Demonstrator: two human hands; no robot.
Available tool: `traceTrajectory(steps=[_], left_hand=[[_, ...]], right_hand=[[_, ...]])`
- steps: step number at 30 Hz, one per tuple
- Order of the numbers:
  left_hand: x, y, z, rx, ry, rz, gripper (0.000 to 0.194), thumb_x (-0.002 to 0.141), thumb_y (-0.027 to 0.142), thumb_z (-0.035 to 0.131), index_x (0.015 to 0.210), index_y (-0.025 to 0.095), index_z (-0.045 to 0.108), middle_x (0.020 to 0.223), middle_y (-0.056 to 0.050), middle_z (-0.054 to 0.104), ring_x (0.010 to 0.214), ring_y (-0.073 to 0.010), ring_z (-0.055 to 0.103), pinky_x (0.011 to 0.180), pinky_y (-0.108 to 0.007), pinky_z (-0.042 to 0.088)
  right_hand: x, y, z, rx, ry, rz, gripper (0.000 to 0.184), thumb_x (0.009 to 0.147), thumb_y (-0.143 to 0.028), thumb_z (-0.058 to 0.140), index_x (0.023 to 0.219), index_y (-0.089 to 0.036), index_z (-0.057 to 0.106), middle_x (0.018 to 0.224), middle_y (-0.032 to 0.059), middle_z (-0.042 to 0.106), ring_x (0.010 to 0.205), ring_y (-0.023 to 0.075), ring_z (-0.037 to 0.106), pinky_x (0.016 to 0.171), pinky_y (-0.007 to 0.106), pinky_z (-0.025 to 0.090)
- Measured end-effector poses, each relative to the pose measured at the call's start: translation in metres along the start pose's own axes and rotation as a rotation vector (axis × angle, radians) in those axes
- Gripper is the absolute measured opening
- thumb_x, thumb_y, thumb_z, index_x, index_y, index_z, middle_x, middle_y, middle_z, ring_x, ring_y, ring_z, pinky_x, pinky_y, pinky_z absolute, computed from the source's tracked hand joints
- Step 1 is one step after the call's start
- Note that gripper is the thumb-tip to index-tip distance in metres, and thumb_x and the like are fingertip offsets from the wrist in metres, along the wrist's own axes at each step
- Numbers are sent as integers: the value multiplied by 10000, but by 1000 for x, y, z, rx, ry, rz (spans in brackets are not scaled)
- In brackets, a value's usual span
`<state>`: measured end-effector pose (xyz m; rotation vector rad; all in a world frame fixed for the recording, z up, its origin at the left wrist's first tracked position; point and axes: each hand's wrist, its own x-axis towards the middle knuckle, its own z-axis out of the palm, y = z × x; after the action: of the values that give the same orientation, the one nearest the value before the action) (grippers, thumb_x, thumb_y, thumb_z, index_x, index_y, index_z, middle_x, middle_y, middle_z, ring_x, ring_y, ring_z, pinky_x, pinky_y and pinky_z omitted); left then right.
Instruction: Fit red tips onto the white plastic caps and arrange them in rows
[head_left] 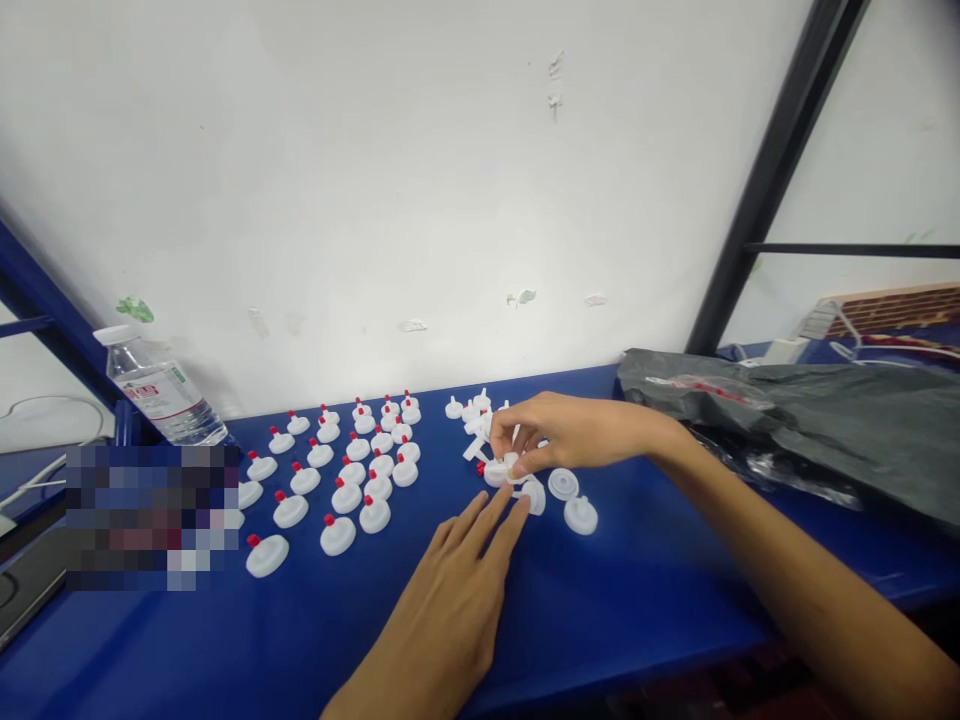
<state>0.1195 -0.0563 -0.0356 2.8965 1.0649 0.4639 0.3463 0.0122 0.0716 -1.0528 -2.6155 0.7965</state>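
Observation:
My right hand [570, 432] reaches in from the right and pinches a small white plastic cap [501, 470] at the edge of a loose pile of white caps [474, 415]. My left hand [459, 590] lies flat on the blue table [637, 600], fingers stretched out, their tips beside a white cap [534, 496]. Two more white caps [571, 500] lie just to the right. To the left, several white caps with red tips [352, 470] stand in rows.
A clear water bottle [157, 388] lies at the back left against the white wall. A dark plastic bag [810, 420] covers the table's right end. A black post [765, 180] rises at the right. A blurred patch hides the left table edge.

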Motion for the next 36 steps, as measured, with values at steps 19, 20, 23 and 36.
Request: traceTrajectory(steps=[19,20,23,36], left_hand=[[35,-8,-28,199,-106,-367,378,996,163,359,1237,244,639,982,-58,695,818,-236,707,664,-334,522],[43,-10,-29,217,-109,-369,351,1001,187,366,1188,243,658,950,-52,693,789,-237,708,632,-325,501],[61,-20,-27,253,-93,-351,317,1013,242,371,1084,230,679,952,-54,689,766,-239,705,597,-315,450],[57,-29,-22,152,-80,-419,178,948,226,519,944,220,696,984,-42,691,814,-208,679,622,-290,390]], right_hand=[[1,-1,-1,-83,135,114,203,874,-286,644,1052,-190,637,977,58,728,814,179,669,660,252,462],[2,1,1,-105,149,112,207,874,-278,640,1061,-191,636,965,53,729,782,173,662,646,253,451],[4,7,5,-166,169,80,210,873,-240,622,1078,-195,633,916,37,733,720,160,641,615,250,415],[4,6,8,-234,217,44,202,876,-238,611,1075,-203,613,909,34,732,682,152,613,571,247,360]])
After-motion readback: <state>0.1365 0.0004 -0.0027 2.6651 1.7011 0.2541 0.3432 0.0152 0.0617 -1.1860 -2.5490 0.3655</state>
